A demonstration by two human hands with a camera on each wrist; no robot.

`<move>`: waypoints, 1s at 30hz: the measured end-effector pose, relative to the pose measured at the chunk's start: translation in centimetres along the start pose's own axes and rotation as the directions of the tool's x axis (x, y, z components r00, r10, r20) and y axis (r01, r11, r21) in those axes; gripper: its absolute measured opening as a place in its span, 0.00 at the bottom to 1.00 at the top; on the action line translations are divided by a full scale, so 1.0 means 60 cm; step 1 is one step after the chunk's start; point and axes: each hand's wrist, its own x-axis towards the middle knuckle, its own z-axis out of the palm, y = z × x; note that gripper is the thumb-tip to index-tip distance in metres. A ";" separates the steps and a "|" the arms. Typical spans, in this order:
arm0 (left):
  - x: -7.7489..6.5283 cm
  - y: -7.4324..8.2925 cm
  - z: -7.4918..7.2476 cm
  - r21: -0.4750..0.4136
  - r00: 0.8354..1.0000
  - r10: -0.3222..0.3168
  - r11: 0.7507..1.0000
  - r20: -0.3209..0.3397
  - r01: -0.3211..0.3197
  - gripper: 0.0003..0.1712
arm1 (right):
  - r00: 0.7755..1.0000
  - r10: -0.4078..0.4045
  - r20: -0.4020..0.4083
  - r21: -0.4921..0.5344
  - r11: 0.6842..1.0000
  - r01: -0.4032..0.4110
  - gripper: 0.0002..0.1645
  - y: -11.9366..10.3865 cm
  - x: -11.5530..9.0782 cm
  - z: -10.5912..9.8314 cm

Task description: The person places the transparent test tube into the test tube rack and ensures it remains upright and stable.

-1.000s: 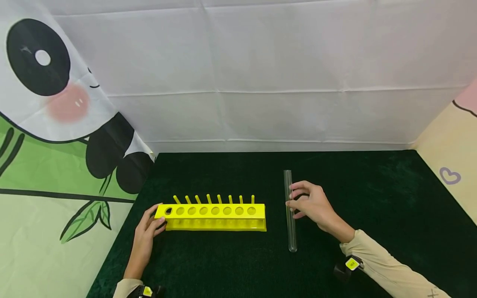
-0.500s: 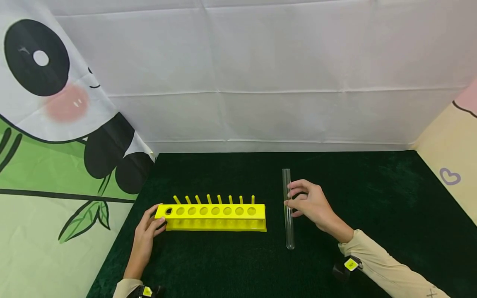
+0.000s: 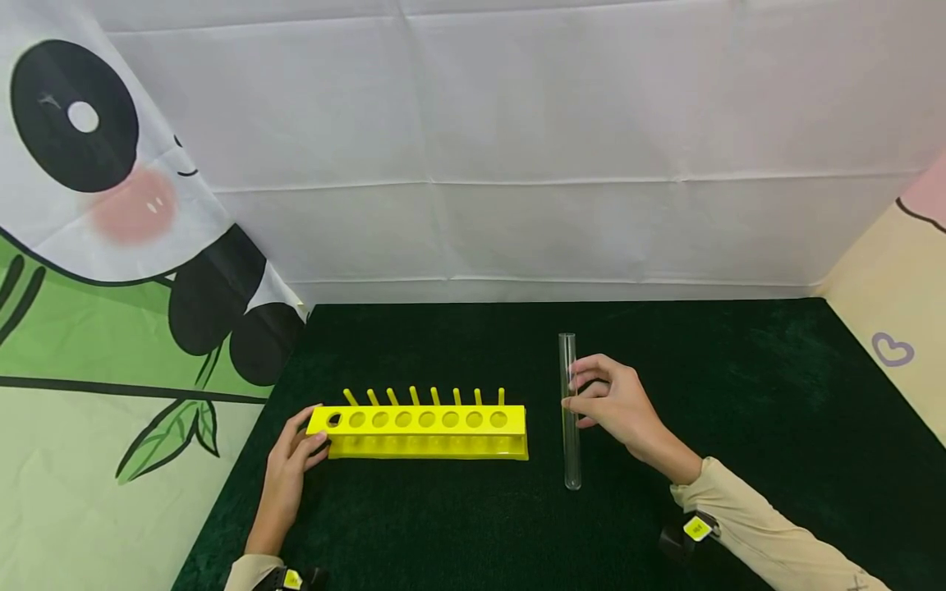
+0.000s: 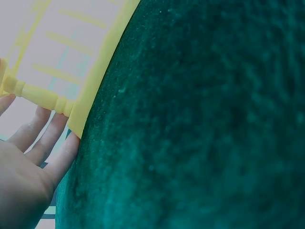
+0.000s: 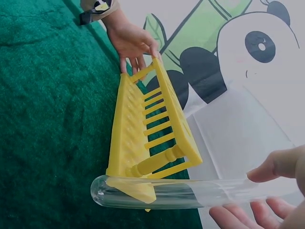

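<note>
A clear glass test tube lies lengthwise to the right of a yellow test tube rack on dark green cloth. My right hand pinches the tube near its middle between thumb and fingertips. In the right wrist view the tube sits low over the cloth with its round end toward the rack, and my fingertips are on its other part. My left hand rests against the rack's left end, its fingers straight along the rack's corner. The rack's holes are empty.
The green cloth covers the table out to a white backdrop behind. A panda-print sheet hangs at the left, a cream one at the right. Both wrists wear small black units with yellow tags.
The tube in my right hand has shifted slightly left and away from me, its near tip drawing back. The left hand and the rack have stayed put.
</note>
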 end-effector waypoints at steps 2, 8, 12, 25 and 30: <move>0.000 0.000 0.000 -0.001 1.000 -0.002 1.000 0.000 0.002 0.30 | 1.000 -0.003 -0.003 -0.003 1.000 0.003 0.27 -0.001 0.000 0.001; 0.000 -0.001 0.001 -0.002 1.000 -0.005 1.000 -0.007 0.005 0.30 | 1.000 -0.028 -0.004 -0.012 1.000 0.028 0.26 -0.007 -0.005 0.003; 0.000 0.000 0.001 -0.009 1.000 -0.003 1.000 -0.003 0.002 0.30 | 0.999 -0.039 -0.006 -0.016 0.999 0.038 0.26 -0.013 -0.007 0.004; 0.000 0.001 -0.001 0.000 1.000 -0.010 1.000 0.003 0.010 0.31 | 0.998 -0.058 -0.007 -0.018 0.998 0.058 0.24 -0.017 -0.007 0.006; 0.001 0.001 0.000 0.002 1.000 -0.014 1.000 0.001 0.014 0.31 | 0.998 -0.065 -0.011 -0.021 0.998 0.065 0.25 -0.021 -0.009 0.008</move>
